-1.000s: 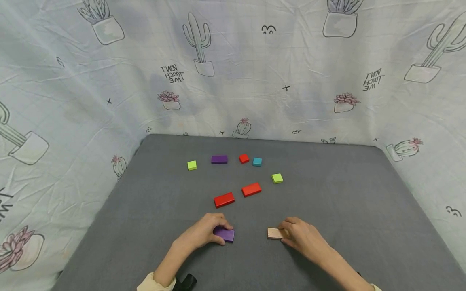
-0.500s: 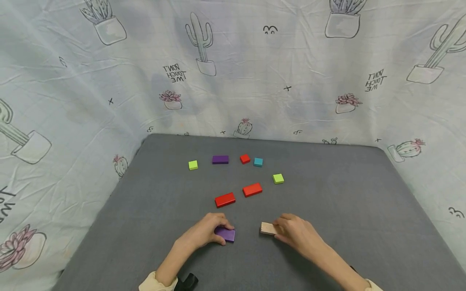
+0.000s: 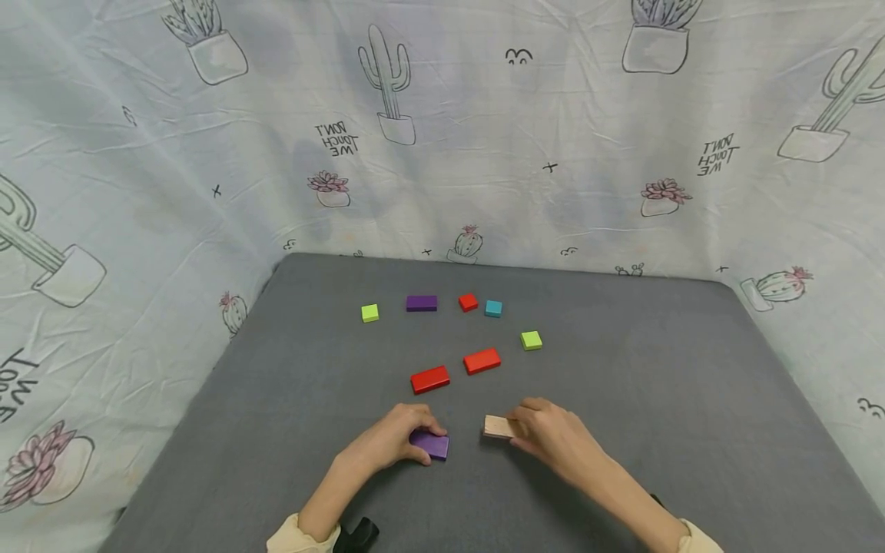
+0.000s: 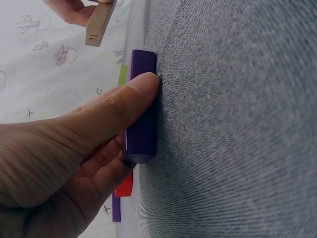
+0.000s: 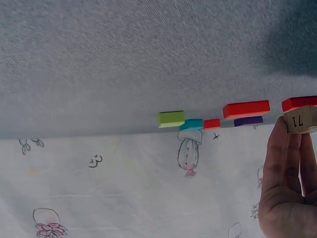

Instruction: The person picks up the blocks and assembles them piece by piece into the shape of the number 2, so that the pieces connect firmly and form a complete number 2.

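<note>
On the grey table, my left hand point(image 3: 392, 439) pinches a purple block point(image 3: 430, 445) between thumb and fingers. The left wrist view shows the thumb laid across the long side of that purple block point(image 4: 142, 124), which rests on the cloth. To its right, my right hand point(image 3: 556, 438) grips a plain wooden block point(image 3: 498, 427) by its right part. This wooden block point(image 4: 99, 26) is held up off the table in the left wrist view, with printed digits on its end. Part of it is hidden by the fingers.
Beyond the hands lie two long red blocks point(image 3: 430, 379). Farther back are a purple block point(image 3: 422, 303), a small red block point(image 3: 468, 302), a blue block point(image 3: 493, 309) and two lime blocks point(image 3: 531, 340). A cactus-print curtain point(image 3: 442, 138) surrounds the grey table point(image 3: 657, 369).
My right hand has moved left and slightly away from me, lifting the wooden block and bringing it nearer the purple one. My left hand stays in place on its block.
</note>
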{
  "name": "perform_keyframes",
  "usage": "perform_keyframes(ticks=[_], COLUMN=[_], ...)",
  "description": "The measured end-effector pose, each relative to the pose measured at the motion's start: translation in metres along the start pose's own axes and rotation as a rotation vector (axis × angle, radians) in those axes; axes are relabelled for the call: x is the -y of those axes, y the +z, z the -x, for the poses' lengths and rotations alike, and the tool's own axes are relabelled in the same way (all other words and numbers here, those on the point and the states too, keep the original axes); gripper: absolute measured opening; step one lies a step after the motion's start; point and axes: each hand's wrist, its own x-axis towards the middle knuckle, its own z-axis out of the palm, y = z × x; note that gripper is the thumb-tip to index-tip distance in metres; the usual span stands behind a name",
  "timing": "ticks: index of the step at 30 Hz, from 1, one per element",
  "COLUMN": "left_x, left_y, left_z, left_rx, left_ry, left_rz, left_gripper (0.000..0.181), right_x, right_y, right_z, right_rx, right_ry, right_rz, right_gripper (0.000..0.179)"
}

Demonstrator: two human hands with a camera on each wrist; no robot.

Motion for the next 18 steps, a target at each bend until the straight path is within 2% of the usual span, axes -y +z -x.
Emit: perform_keyframes(ticks=[7, 18], left_x=[0.001, 0.003], left_y=[0.001, 0.001], left_z=[0.000, 0.000], left_rx=[0.001, -0.002], left_ry=[-0.001, 0.000], left_rz=[0.003, -0.001], left_gripper=[0.036, 0.036], right_x=[0.005, 0.013], right_y=[-0.001, 0.003], right_z=[-0.007, -0.017], right_rx=[-0.024, 0.070], right_ry=[-0.028, -0.037], right_rz=[0.012, -0.009], right_gripper=[0.023, 0.020])
